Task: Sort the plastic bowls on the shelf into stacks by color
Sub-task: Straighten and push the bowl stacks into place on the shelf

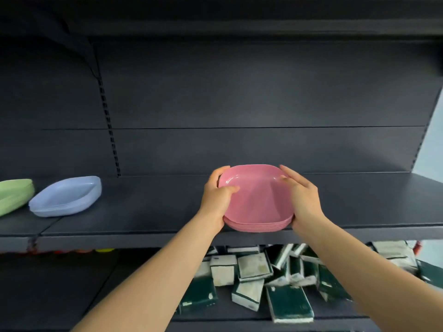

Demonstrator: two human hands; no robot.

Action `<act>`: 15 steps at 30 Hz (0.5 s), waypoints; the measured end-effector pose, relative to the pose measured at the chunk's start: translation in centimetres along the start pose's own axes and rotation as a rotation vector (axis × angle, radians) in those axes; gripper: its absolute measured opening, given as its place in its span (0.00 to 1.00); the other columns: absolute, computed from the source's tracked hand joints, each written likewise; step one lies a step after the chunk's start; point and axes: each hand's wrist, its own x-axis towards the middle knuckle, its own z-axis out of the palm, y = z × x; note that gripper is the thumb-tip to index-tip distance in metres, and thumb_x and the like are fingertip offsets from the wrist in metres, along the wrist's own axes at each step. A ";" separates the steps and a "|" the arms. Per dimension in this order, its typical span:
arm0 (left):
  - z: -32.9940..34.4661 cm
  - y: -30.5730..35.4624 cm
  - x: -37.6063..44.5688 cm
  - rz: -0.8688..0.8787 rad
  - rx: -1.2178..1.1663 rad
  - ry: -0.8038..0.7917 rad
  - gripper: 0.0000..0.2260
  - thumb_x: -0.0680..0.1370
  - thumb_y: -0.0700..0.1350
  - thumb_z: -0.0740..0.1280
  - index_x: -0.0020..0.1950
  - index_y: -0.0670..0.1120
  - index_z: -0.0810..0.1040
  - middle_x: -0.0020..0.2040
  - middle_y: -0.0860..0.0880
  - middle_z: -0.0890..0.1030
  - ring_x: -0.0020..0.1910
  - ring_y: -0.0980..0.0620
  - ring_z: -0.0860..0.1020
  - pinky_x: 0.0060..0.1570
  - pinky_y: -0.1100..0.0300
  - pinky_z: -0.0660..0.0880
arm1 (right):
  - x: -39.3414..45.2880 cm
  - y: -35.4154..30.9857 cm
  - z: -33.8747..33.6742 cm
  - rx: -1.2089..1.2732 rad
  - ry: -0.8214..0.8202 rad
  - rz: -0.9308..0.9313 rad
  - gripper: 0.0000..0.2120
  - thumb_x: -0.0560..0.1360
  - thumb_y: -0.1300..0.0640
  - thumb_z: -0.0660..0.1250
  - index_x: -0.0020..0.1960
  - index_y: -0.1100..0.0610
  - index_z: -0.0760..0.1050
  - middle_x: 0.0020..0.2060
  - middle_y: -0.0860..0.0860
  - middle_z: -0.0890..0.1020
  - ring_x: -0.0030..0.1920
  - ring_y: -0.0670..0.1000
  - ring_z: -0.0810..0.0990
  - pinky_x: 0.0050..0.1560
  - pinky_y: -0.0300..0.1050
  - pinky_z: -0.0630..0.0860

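At the far left of the dark grey metal shelf (148,207), half cut off by the edge of view, sits my stack of pale green plastic bowls (14,195). Just beside it, not quite touching as far as I can tell, is the stack of light blue shallow plastic bowls (66,196), nested neatly.

Well apart from those, toward the middle of the shelf and near its front lip, is the stack of pink square-ish plastic bowls (256,200) that I have between both hands. My left hand (217,200) grips the left rim, thumb curled over into the top bowl and fingers wrapped behind the far corner. My right hand (303,200) lies against the right side with fingers fairly straight, tips on the far right rim, palm pressing the edges of the stack.

I judge I am squaring up or setting down this pink stack. To do it well I should press evenly from both sides so the rims line up, keep the base flat on the shelf, and nudge it back from the front lip before letting go.

On the lower shelf, to the right, lies a jumble of dark green and white boxes (275,283).
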 end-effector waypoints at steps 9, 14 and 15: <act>11.0 0.3 -1.1 0.040 0.025 0.002 0.20 0.76 0.37 0.64 0.65 0.54 0.74 0.60 0.52 0.76 0.54 0.51 0.75 0.42 0.64 0.71 | 3.0 -3.8 -9.6 0.061 0.024 0.019 0.13 0.79 0.57 0.61 0.60 0.49 0.79 0.55 0.50 0.82 0.53 0.53 0.81 0.50 0.48 0.79; 19.4 -0.9 3.3 0.038 0.040 -0.017 0.20 0.76 0.38 0.64 0.66 0.55 0.73 0.61 0.53 0.75 0.55 0.51 0.75 0.43 0.64 0.72 | 10.3 -5.2 -15.5 0.079 0.019 0.007 0.15 0.77 0.59 0.63 0.62 0.51 0.78 0.54 0.49 0.82 0.50 0.51 0.82 0.44 0.43 0.78; 21.2 -1.4 4.5 0.028 0.042 -0.018 0.20 0.76 0.38 0.64 0.66 0.55 0.73 0.61 0.53 0.75 0.55 0.52 0.75 0.43 0.63 0.72 | 12.1 -5.5 -16.7 0.072 0.012 0.012 0.15 0.77 0.59 0.63 0.63 0.51 0.77 0.54 0.49 0.82 0.50 0.51 0.82 0.44 0.43 0.78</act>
